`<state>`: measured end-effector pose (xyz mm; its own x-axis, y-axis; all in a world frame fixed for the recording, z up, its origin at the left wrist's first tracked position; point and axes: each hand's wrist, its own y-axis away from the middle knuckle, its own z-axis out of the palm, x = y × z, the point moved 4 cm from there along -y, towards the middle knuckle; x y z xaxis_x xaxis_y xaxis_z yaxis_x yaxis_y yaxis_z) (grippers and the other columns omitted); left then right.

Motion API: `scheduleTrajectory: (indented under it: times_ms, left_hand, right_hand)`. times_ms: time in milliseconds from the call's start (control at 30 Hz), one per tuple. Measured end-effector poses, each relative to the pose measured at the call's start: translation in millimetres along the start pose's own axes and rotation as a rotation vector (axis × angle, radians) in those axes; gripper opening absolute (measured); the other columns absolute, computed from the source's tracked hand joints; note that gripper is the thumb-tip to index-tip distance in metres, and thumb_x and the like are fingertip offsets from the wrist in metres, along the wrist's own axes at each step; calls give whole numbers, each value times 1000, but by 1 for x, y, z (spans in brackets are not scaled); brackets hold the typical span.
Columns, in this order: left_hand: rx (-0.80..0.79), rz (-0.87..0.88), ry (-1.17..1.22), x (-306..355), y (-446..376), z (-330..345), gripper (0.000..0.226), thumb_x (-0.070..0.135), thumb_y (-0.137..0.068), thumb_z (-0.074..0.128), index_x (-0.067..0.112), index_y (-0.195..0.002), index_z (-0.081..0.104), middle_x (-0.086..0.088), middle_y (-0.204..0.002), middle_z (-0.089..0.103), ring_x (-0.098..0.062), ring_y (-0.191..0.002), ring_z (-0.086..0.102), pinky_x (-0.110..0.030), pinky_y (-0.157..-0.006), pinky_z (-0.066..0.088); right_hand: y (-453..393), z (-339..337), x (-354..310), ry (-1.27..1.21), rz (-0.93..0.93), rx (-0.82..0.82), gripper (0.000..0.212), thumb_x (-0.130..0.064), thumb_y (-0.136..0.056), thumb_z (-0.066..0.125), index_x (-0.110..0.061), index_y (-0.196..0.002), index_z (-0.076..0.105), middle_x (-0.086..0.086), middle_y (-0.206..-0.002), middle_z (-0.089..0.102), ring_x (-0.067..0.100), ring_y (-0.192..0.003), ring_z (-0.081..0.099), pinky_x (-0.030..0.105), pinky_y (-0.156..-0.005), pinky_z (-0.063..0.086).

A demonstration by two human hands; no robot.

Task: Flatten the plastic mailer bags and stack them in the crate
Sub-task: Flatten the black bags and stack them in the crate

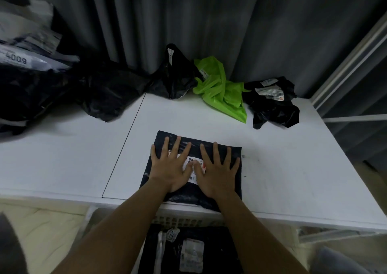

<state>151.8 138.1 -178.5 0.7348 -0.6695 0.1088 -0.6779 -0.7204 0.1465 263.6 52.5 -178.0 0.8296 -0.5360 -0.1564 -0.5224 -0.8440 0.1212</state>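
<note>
Flattening step in hand. Black mailer bag (217, 154) lies flat at the near edge of the white tabletop (272, 164), its near end overhanging slightly. Left hand (170, 166) and right hand (217, 170) both press palm-down on it, fingers straight and spread, thumbs meeting over the white shipping label (193, 165). Nothing is pinched.

Judgement: bag looks close to flat. The next move calls for lifting it by an edge and lowering it into the crate (178, 220) directly below the table edge, where flattened black bags (213, 250) already lie.

Still to do, at the far edge: a crumpled green bag (219, 89), crumpled black bags (272, 104), a larger heap far left (31, 80). Grey curtain (230, 22) behind.
</note>
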Motion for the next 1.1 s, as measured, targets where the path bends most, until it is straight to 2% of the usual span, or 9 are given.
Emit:
scheduleTrajectory:
  times_ms: [133, 333, 433, 533, 600, 633, 700, 867, 1100]
  left_hand:
    - [-64, -11, 18, 2, 1, -6, 62, 58, -96, 13, 40, -148, -16, 3, -157, -23, -27, -143, -25, -61, -112, -10]
    - [-170, -21, 2, 3, 0, -16, 63, 60, -96, 12, 39, -148, -16, 2, -157, -25, -29, -143, -24, -62, -112, -8]
    - [-132, -38, 17, 4, 5, -20, 62, 59, -96, 9, 38, -148, -17, 1, -157, -24, -31, -143, -24, -62, -113, -6]
    - [29, -18, 65, 11, 21, -24, 64, 56, -88, -6, 36, -149, -15, 1, -157, -23, -32, -143, -23, -57, -115, -6]
    - [37, 4, 102, 16, 32, -22, 68, 54, -83, -12, 37, -149, -14, 3, -157, -24, -30, -143, -25, -54, -114, -11]
    - [16, 17, 91, 17, 36, -18, 63, 53, -89, -7, 38, -149, -14, 4, -157, -24, -29, -142, -26, -54, -114, -13]
    - [-16, 35, 59, 13, 43, -8, 55, 49, -97, 2, 39, -149, -14, 4, -157, -23, -29, -142, -27, -55, -113, -15]
    - [47, 46, 29, 8, 46, 4, 74, 60, -76, -18, 41, -148, -16, 5, -157, -24, -29, -142, -27, -60, -110, -15]
    - [67, 41, 19, 8, 44, 6, 73, 58, -76, -18, 42, -147, -17, 5, -156, -25, -29, -142, -29, -63, -109, -14]
  right_hand:
    - [1, -3, 0, 0, 5, -19, 65, -68, -89, 3, -45, -149, -9, -3, -159, -18, 35, -144, -20, 58, -110, -18]
    - [-2, -10, 0, -13, -8, -96, 62, -66, -94, 13, -46, -149, -8, -3, -159, -19, 35, -144, -22, 60, -112, -16]
    - [-2, -20, 3, -46, -42, -128, 62, -67, -94, 14, -46, -149, -5, -4, -159, -19, 35, -143, -23, 60, -111, -17]
    - [15, -27, 1, 2, -82, -2, 68, -72, -86, -2, -46, -149, -7, -3, -159, -21, 38, -142, -25, 60, -109, -19]
    - [30, -24, -3, 27, -112, 19, 85, -77, -69, -21, -46, -148, -11, -1, -158, -22, 40, -141, -25, 61, -108, -18]
    - [36, -20, -4, 34, -117, 5, 93, -79, -62, -28, -46, -147, -13, -1, -158, -23, 40, -141, -25, 62, -108, -17]
    - [43, -11, -2, 18, -96, -22, 89, -78, -64, -24, -46, -147, -13, -2, -157, -25, 40, -141, -25, 62, -108, -17]
    - [45, 0, 4, 15, -51, 12, 77, -77, -76, -10, -47, -147, -12, -3, -157, -23, 40, -142, -21, 63, -111, -14]
    - [43, 3, 3, 8, -67, 36, 88, -77, -67, -26, -46, -148, -9, -1, -159, -17, 41, -143, -18, 64, -109, -15]
